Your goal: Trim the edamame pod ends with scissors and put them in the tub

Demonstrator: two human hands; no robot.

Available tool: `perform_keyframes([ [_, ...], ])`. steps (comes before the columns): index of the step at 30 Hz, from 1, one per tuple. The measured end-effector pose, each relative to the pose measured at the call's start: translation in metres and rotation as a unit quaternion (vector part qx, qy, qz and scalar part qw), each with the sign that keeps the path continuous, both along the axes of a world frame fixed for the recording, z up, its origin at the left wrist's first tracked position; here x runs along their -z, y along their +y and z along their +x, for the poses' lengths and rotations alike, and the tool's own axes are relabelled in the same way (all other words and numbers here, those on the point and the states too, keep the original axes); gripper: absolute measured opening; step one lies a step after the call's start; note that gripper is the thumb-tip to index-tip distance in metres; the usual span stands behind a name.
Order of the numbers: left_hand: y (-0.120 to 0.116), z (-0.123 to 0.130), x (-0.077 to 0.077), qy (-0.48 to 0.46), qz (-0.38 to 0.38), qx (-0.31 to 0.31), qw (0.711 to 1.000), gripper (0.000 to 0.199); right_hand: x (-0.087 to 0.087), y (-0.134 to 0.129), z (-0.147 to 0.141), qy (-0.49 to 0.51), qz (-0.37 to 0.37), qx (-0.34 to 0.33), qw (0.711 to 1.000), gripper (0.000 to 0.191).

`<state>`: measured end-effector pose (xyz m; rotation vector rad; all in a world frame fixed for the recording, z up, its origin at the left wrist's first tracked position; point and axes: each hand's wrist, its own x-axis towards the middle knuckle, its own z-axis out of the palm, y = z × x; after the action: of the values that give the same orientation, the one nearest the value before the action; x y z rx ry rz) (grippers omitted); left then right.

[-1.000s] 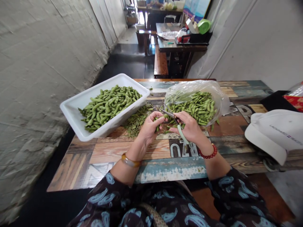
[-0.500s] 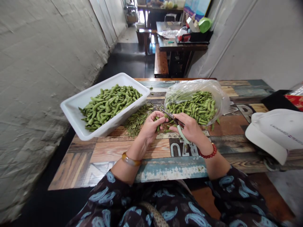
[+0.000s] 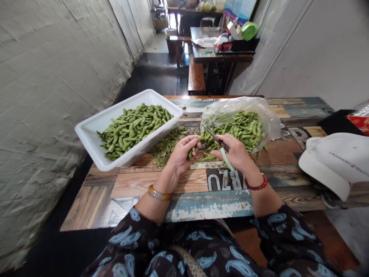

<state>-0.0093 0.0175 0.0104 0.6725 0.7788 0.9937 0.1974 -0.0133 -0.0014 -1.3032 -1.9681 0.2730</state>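
My left hand (image 3: 183,151) is closed around green edamame pods (image 3: 190,153), pinching them between thumb and fingers. In my right hand (image 3: 234,151) is a pair of scissors (image 3: 215,136) with a pale green handle, its blades pointing up and left over the pods. A clear plastic bag (image 3: 271,123) lies on its side just beyond the right hand, with many edamame pods (image 3: 245,129) spilling from it. To the left, a white plastic tub (image 3: 86,132) holds a heap of edamame pods (image 3: 132,130). Green trimmings (image 3: 165,148) are piled between the tub and my left hand.
The patterned wooden table (image 3: 138,182) carries a white cap (image 3: 331,157) at the right, near a black object (image 3: 336,123). Beyond it are a wooden bench (image 3: 196,73) and another table (image 3: 198,52) bearing a black tray. A rough wall (image 3: 66,77) runs along the left.
My right hand has shifted slightly right, drawing the scissors away from the pods in my left hand. The left hand has barely moved and keeps its grip.
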Motion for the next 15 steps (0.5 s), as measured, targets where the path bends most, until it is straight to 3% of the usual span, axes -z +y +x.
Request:
perform_keyframes([
  [7, -0.001, 0.0, -0.001, -0.035, -0.004, 0.033, 0.999, 0.035, -0.008, -0.006, -0.007, -0.03, 0.006, -0.07, 0.997, 0.049],
  [15, -0.003, 0.004, 0.004, -0.004, 0.026, 0.054, 0.998, 0.036, -0.013, -0.009, -0.01, -0.053, 0.018, -0.057, 0.997, 0.047],
])
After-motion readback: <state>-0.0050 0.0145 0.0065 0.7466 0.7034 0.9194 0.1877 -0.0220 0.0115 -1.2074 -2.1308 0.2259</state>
